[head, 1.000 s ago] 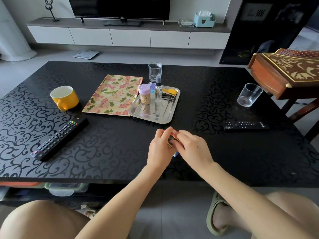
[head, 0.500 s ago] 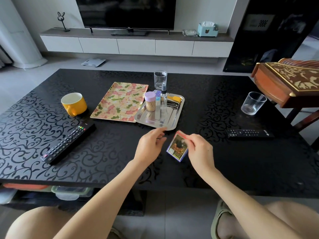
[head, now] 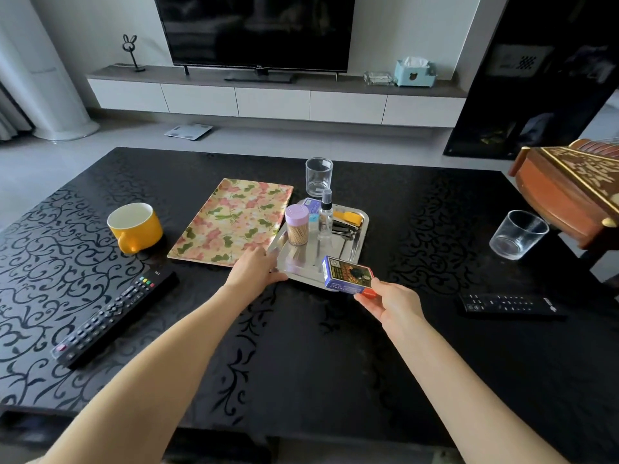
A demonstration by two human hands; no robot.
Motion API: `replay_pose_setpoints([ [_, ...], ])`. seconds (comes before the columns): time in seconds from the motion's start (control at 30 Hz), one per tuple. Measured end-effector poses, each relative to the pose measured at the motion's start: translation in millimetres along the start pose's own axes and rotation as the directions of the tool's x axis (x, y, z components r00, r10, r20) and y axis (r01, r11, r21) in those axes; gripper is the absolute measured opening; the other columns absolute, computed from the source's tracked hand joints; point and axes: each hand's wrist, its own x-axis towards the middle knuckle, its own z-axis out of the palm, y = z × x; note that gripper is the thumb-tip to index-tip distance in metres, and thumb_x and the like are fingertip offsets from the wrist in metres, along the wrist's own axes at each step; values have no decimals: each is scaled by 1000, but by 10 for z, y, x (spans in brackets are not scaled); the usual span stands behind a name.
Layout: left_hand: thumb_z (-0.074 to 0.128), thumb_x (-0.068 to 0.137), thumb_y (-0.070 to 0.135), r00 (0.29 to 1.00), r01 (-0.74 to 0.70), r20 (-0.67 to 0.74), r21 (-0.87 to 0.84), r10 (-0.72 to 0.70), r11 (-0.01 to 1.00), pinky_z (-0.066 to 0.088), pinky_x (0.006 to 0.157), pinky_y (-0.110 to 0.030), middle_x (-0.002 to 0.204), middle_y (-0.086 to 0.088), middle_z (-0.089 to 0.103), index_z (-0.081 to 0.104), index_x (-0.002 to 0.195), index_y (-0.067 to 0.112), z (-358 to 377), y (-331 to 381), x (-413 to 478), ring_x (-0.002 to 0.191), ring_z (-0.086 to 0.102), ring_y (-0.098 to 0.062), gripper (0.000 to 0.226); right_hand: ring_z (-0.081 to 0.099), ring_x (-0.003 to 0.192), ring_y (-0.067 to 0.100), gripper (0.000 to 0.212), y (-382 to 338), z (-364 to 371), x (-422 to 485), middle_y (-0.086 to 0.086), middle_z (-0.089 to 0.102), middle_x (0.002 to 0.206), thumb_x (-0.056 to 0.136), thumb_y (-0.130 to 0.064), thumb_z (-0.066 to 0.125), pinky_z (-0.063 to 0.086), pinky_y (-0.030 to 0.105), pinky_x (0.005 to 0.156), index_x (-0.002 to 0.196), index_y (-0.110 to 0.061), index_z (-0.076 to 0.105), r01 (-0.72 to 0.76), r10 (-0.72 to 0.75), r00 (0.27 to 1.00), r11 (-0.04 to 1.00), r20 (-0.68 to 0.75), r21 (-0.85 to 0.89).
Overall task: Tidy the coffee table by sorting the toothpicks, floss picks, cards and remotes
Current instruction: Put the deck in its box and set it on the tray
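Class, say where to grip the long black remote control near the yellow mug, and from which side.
Probably from above, pinching the long black remote control across its narrow width near mid-length: it lies flat, buttons up, both long edges free.

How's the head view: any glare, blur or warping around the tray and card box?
Head view: wide-angle warping bows the table at its edges; the steel tray mirrors the toothpick jar; the card box in the right hand is sharp, its print too small to read; the left hand at the tray corner looks smeared.

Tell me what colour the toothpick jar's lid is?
The lid is pale purple, head view.
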Motion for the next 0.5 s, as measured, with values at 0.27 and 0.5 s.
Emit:
replay_pose_setpoints([
  [0.27, 51, 87, 53, 993, -72, -91, 46, 76, 996, 44, 82, -37, 114, -11, 56, 68, 105, 7, 111, 250, -2, 105, 48, -28, 53, 66, 75, 28, 7, -53, 70, 293, 23, 63, 100, 88, -3, 62, 57, 31, 64, 85, -1, 57, 45, -49, 998, 994, -41, -96],
  [0.5, 50, 90, 48, 990, -91, -102, 24, 93, 996, 46, 81, -35, 118, -5, 61, 71, 98, 7, 172, 286, 128, 102, 48, -21, 46, 67, 83, 31, 5, -41, 76, 402, 24, 64, 104, 88, -2, 62, 57, 31, 64, 87, -1, 58, 35, -42, 998, 991, -52, -132],
])
